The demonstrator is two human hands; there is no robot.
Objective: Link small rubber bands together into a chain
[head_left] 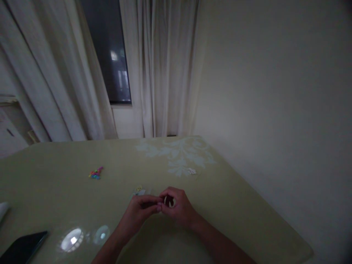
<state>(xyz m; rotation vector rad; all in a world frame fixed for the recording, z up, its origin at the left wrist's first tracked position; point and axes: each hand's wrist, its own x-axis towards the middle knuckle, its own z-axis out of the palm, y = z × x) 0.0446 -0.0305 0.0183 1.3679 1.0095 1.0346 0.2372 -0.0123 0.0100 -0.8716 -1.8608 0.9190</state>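
Note:
My left hand (140, 212) and my right hand (177, 209) meet over the table, fingertips pinched together. Whatever lies between the fingertips is too small and hidden to make out. Just beyond my left hand is a small clear packet (140, 191) with something yellowish in it, partly covered by the hand. Farther off to the left lies a little pile of brightly coloured pieces (95, 173) in pink, orange, green and blue. A small whitish item (191, 171) rests beyond my right hand.
The glossy pale green table (236, 212) has a leaf pattern and reflects ceiling lights. A dark flat device (23, 247) lies at the near left, with a white object (3, 209) behind it. Curtains (170, 73) and a wall (269, 99) stand behind and to the right.

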